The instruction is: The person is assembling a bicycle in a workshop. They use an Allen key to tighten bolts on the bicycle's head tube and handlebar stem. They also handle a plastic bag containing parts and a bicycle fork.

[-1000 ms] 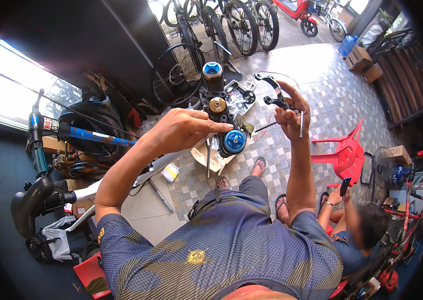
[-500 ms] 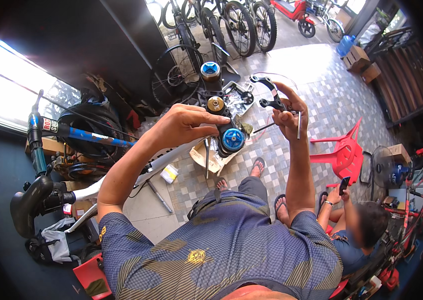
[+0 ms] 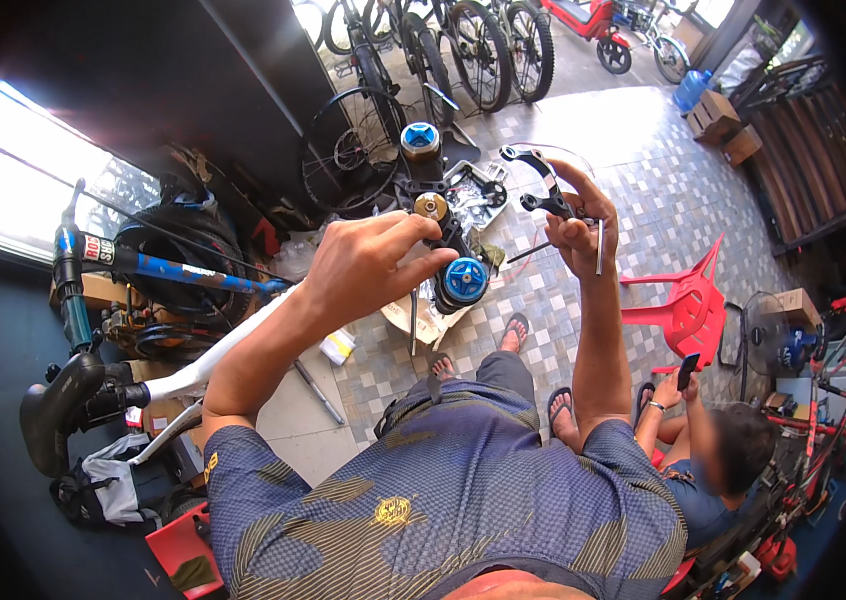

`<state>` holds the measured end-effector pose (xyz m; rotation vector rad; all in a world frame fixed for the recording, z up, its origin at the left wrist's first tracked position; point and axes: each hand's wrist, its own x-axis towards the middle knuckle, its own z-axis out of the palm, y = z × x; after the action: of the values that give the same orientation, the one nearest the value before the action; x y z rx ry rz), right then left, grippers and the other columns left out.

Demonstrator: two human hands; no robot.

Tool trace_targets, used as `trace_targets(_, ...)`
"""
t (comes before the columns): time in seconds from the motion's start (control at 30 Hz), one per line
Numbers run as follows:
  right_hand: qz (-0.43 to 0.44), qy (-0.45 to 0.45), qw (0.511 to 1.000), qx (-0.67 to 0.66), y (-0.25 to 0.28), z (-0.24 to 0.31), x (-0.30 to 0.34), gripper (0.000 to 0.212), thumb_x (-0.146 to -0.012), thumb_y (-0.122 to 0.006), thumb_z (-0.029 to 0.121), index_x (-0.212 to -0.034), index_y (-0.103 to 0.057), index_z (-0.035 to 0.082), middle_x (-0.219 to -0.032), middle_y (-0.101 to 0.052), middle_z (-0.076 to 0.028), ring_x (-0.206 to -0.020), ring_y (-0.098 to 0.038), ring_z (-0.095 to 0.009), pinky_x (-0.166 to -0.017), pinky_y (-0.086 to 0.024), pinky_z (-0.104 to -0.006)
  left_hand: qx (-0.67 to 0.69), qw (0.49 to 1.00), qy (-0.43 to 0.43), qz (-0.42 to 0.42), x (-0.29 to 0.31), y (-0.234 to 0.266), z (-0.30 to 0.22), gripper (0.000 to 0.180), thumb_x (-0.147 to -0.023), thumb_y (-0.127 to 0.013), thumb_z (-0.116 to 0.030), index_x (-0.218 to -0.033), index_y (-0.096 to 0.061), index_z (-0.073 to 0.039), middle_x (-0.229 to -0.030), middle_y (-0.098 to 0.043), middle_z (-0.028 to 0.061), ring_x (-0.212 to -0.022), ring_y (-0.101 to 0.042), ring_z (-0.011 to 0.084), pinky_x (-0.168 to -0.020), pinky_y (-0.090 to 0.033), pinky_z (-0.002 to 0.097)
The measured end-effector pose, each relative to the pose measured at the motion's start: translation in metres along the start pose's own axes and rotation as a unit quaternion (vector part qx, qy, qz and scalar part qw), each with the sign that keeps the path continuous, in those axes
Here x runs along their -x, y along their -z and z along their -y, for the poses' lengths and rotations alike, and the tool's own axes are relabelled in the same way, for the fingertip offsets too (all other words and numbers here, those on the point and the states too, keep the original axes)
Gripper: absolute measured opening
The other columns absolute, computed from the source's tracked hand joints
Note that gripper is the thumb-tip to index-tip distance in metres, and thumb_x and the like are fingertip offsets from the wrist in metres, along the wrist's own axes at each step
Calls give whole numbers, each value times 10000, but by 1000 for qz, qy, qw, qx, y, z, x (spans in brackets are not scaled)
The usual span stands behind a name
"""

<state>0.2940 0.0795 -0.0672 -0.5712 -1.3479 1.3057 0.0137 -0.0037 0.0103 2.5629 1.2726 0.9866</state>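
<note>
A dual-crown bicycle fork stands upright before me, a blue cap (image 3: 466, 279) on its near leg, a blue cap (image 3: 420, 136) on its far leg, and a gold cap (image 3: 431, 206) between them. My left hand (image 3: 363, 257) reaches over the crown, index finger at the gold cap's near edge and thumb beside the near blue cap. Those two fingers are apart; the others are partly hidden. Raised to the right, my right hand (image 3: 583, 225) is closed around a black handlebar stem (image 3: 549, 192) with forked clamp arms. A thin silver rod (image 3: 599, 248), perhaps a hex key, sticks down from the same hand.
The white bicycle frame (image 3: 228, 345) runs left to a black saddle (image 3: 61, 412). Beyond the fork lies a parts tray (image 3: 478, 198). A red plastic chair (image 3: 688, 310) stands right, near a seated person (image 3: 728, 460) with a phone. Several bikes line the back.
My left hand has shifted its index finger from between the caps to the gold cap, and its wrist has turned. The right hand with the stem has barely moved.
</note>
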Motion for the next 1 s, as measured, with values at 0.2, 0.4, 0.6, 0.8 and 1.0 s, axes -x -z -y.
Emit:
trace_targets(0.2, 8, 2, 1000, 8, 1, -3, -1, 983, -678, -897, 582, -1389, -575, -16, -648, -320, 131, -570, -248, 3, -546, -111, -233, -50, 996, 63, 31, 2, 5, -13, 307, -858, -807, -303, -963, -731, -24, -929, -748, 145, -732, -742, 270, -636, -593, 340)
trace_targets(0.4, 17, 2, 999, 33, -3, 2, 0, 915, -697, -918, 491, -1393, -578, 2, -644, -350, 127, -561, -271, 7, -540, -128, -220, -50, 996, 75, 12, 6, 2, -15, 270, -871, -794, -272, -987, -738, -35, -873, -726, 115, -692, -721, 266, -596, -570, 342)
trace_targets(0.6, 34, 2, 996, 79, -4, 1, -1, 880, -708, -926, 422, -1405, -572, 17, -626, -371, 126, -548, -300, 14, -529, -142, -210, -68, 997, 39, -29, 5, 1, -20, 179, -879, -781, -191, -955, -745, -34, -758, -646, 85, -596, -657, 231, -533, -520, 334)
trace_targets(0.8, 42, 5, 995, 86, -5, 0, -3, 862, -715, -922, 418, -1402, -579, 28, -622, -368, 125, -541, -302, 14, -524, -144, -210, -71, 996, 28, -44, 6, -2, -18, 156, -875, -782, -168, -947, -746, -35, -751, -640, 78, -583, -639, 221, -520, -513, 334)
trace_targets(1.0, 40, 7, 994, 106, -5, 1, -2, 856, -716, -921, 422, -1397, -584, 28, -623, -366, 124, -541, -300, 14, -523, -146, -209, -60, 997, 33, -37, 7, -2, -18, 142, -875, -780, -155, -945, -736, -39, -758, -642, 74, -591, -648, 223, -524, -518, 333)
